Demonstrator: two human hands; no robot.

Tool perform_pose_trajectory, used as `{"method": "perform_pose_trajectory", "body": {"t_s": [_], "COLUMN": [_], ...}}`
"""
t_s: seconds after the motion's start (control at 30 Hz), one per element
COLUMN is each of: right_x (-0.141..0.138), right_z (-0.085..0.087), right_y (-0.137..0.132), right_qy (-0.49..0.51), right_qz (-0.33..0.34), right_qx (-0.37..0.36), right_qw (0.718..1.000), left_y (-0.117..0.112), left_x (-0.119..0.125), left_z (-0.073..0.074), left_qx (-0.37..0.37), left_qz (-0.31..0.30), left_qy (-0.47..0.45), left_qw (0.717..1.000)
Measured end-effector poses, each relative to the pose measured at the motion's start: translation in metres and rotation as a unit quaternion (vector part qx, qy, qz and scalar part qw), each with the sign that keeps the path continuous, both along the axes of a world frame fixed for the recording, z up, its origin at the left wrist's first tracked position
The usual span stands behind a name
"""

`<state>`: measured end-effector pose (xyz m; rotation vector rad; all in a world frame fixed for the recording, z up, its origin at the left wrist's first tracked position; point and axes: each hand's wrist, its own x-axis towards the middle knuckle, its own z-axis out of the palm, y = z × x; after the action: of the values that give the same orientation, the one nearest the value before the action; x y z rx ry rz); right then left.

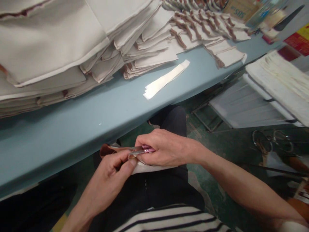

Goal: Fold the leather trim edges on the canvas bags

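Over my lap, my left hand [114, 175] pinches the edge of a cream piece of fabric or leather [142, 168] with a brown underside. My right hand [164, 148] is wrapped round small thread snips [147, 149] with pink handles. Their two metal blades point left, apart from each other, at the edge beside my left fingertips. Part of the cream piece runs under my right hand, and its brown end curls up beyond my left hand. My fingers hide the exact spot where blades and edge meet.
A blue-green table [103, 119] runs across in front of me. Large stacks of cream pieces [55, 42] fill its far left side. Nearer lies a bundle of pale strips [166, 80]. Rows of brown-edged pieces [200, 25] lie further back. A rack with white sheets [280, 83] stands at right.
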<state>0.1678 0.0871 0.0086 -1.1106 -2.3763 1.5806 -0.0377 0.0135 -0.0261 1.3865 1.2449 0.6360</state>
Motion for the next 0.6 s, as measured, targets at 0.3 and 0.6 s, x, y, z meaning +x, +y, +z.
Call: {"method": "perform_pose_trajectory", "body": {"t_s": [0.3, 0.6], "right_x": [0.011, -0.007], "right_z": [0.018, 0.006], "right_y": [-0.07, -0.084], "right_qy": [0.213, 0.212], "right_qz": [-0.173, -0.181], "right_qx": [-0.436, -0.543], "right_qw": [0.857, 0.792], "left_y": [-0.011, -0.023], "left_x": [0.005, 0.012], "left_z": [0.014, -0.002], "left_qx": [0.135, 0.197], "left_qz": [0.097, 0.107], "left_qy": [0.043, 0.057], "left_qw": [0.985, 0.973]}}
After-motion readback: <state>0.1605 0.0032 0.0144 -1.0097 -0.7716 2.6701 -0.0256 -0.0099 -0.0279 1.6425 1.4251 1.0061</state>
